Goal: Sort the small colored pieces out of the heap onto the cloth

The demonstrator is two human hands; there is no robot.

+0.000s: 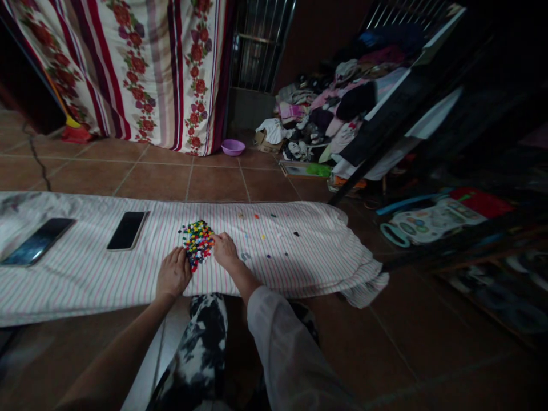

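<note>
A pile of tiny multicoloured pieces (pixel 198 241), too small to tell whether beads or bricks, lies on a striped cloth (pixel 317 268). My left hand (pixel 174 271) rests at the pile's left edge, fingers stretched out and lying low beside the pieces. At the right edge, my right hand (pixel 225 249) has its fingers drawn together in a pinch; anything between the fingertips is hidden. Right of that hand, several small pieces lie spread apart in loose rows, among them an orange piece (pixel 256 216), a yellow piece (pixel 264 237) and a black piece (pixel 296 234).
Two phones, a dark phone (pixel 130 230) and another phone (pixel 39 241), lie left of the pile. Beyond the cloth-covered surface are a floral curtain (pixel 160 74), a purple basin (pixel 233 148) and heaped clothes (pixel 325 108). A dark slanted post (pixel 363 168) stands at right.
</note>
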